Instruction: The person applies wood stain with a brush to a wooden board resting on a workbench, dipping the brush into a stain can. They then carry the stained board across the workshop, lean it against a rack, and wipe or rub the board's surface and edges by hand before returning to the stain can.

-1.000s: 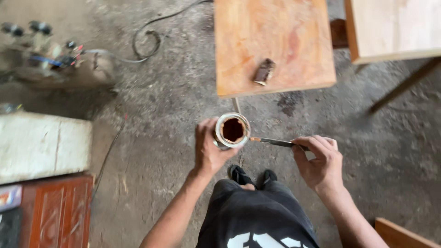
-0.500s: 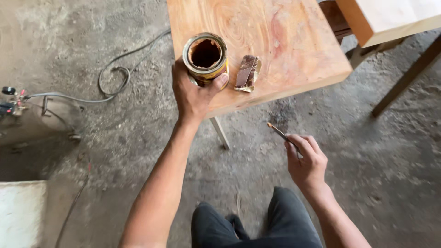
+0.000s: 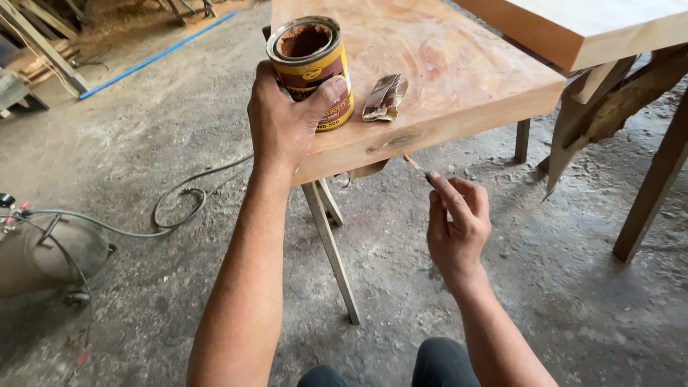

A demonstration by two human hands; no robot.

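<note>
My left hand (image 3: pixel 285 118) grips an open yellow can (image 3: pixel 312 68) holding brown paste, and the can stands on the near corner of a thick wooden slab (image 3: pixel 444 79). My right hand (image 3: pixel 457 223) hangs below the slab's front edge. It pinches a thin stick-like tool (image 3: pixel 416 166) whose tip points up toward a dark knot in that edge (image 3: pixel 393 142). A folded, stained scrap of sandpaper (image 3: pixel 385 97) lies on the slab just right of the can.
The slab rests on thin legs (image 3: pixel 331 247) over a dusty concrete floor. A hose (image 3: pixel 179 208) runs to a tank (image 3: pixel 50 254) at left. A second wooden top (image 3: pixel 588 25) and its legs (image 3: pixel 656 183) stand at right. My knees (image 3: pixel 437 362) show at bottom.
My left hand lifted the can from near my lap and set it on the slab's corner. My right hand brought the tool's tip up close under the slab's front edge.
</note>
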